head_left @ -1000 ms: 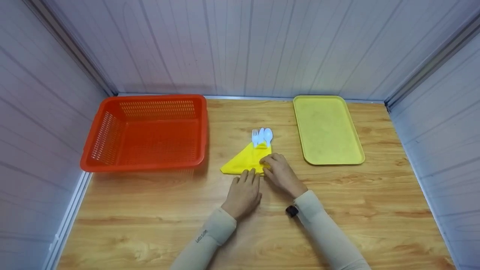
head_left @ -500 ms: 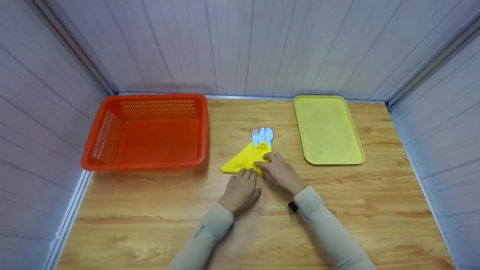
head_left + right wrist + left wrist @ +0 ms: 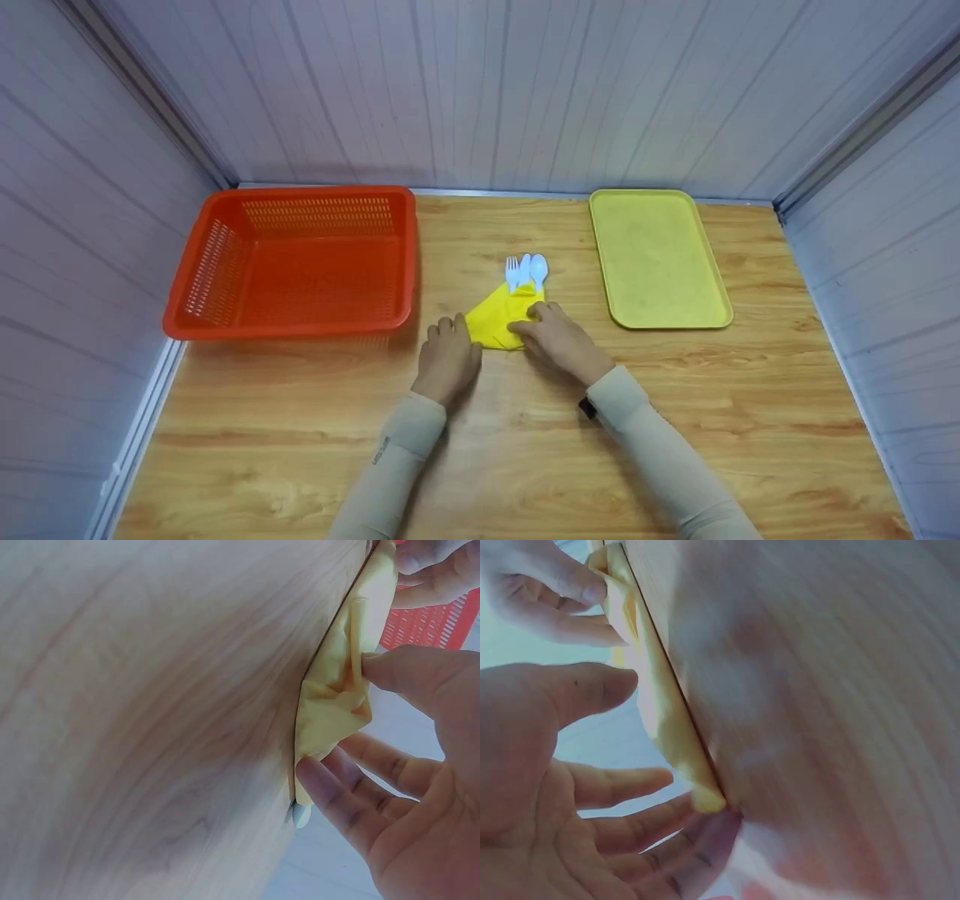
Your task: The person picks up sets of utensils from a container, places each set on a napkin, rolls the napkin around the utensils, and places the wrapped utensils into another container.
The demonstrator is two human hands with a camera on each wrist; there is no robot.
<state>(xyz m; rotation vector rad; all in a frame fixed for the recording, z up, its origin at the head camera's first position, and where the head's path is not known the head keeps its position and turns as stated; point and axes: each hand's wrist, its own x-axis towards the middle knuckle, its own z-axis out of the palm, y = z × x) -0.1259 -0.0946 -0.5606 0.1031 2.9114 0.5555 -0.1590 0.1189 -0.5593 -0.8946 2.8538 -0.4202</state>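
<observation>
- Yellow cloth [image 3: 495, 319]: lies folded on the wood-grain table [image 3: 300, 442], between the red basket and the yellow tray, with both hands at it
- White fork [image 3: 512, 274], knife [image 3: 525, 271] and spoon [image 3: 538, 271]: side by side in that order from left to right, upper ends projecting from the far end of the cloth, lower parts covered by it
- Left hand [image 3: 448, 358]: at the left corner of the cloth; grip released, fingers extended and spread in the left wrist view, fingertips at the corner; whether the thumb makes contact cannot be told
- Right hand [image 3: 561, 343]: at the right side of the cloth; grip loose, fingers relaxed and spread, thumb touching a raised fold and one finger against the edge, as the right wrist view shows
- Red basket [image 3: 285, 332]: left of the cloth, apart from it, slotted sides, near the back wall [image 3: 450, 97]
- Yellow tray [image 3: 656, 259]: flat on the table, right of the cloth and apart from it
- Sleeves [image 3: 667, 465]: pale, long; dark object [image 3: 587, 407] at the right wrist
</observation>
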